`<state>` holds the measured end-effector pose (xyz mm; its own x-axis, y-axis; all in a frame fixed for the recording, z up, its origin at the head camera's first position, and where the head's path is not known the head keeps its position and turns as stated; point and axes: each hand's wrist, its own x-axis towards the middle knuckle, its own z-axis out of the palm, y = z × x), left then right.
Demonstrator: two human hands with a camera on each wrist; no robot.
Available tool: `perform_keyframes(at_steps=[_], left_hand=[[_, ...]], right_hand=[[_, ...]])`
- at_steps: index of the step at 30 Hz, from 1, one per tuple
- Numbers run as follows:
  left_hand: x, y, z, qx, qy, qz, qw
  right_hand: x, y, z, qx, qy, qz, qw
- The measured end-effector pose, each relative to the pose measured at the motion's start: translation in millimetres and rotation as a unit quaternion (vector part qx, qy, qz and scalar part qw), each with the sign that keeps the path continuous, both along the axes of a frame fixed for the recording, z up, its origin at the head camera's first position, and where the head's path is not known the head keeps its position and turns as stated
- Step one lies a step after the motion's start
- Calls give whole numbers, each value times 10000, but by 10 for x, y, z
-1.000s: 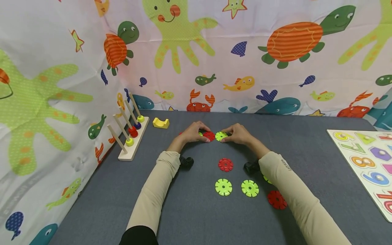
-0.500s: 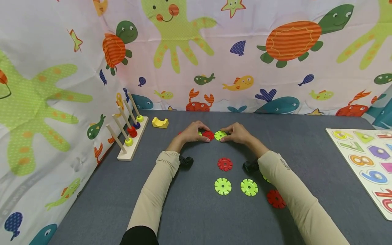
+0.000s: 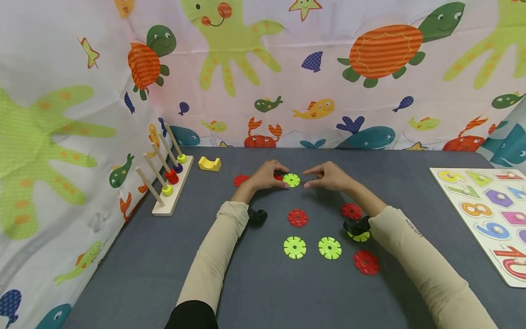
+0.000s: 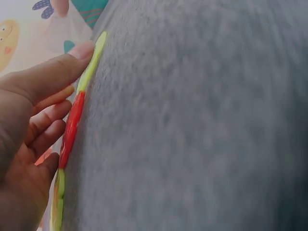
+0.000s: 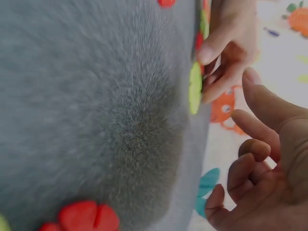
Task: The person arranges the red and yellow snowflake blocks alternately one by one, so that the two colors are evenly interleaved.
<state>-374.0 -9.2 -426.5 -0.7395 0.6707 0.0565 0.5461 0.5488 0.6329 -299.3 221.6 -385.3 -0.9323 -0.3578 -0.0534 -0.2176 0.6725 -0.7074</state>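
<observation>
Toward the far side of the grey tabletop (image 3: 255,283), a row of four notched discs is laid out in alternating colours: an outer red disc (image 3: 241,181), an inner green disc (image 4: 57,199) (covered by a hand from above), an inner red disc (image 4: 72,130) and an end green disc (image 3: 291,180). By the left hand (image 3: 265,177), the end green disc is pinched between thumb and forefinger. By the right hand (image 3: 334,177), nothing is held; its thumb and forefinger are spread apart near the row, and the other fingers are loosely bent. Four discs can thus be judged placed, though whether their slots are interlocked cannot be told. Six are left loose nearer the viewer: a central red disc (image 3: 297,218), a right-hand red disc (image 3: 351,210), a nearest red disc (image 3: 366,262), a left-hand green disc (image 3: 294,247), a middle green disc (image 3: 330,248) and a partly hidden green disc (image 3: 360,237).

Smooth, slightly glossy plastic is suggested by the flat discs, whose rims are cut into petal-like lobes. Up close, a fuzzy weave is shown by the tabletop. Pale wood is seen in the peg rack (image 3: 163,210); beyond it, a scooped yellow block (image 3: 209,164) is set. Creased, printed cloth (image 3: 306,87) is hung behind.
</observation>
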Motion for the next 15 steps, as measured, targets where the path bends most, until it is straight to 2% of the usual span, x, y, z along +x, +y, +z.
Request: perform_keyframes(at_steps=[4, 9, 15], left_hand=[[0, 39, 12, -129, 91, 6, 9999], [7, 76, 2, -248, 149, -92, 9995], [12, 51, -6, -238, 220, -128, 9994]], right_hand=[[184, 15, 37, 27, -59, 434, 9990], [405, -56, -21, 476, -10, 1042, 9934], [501, -191, -117, 925, 79, 1741, 9803]])
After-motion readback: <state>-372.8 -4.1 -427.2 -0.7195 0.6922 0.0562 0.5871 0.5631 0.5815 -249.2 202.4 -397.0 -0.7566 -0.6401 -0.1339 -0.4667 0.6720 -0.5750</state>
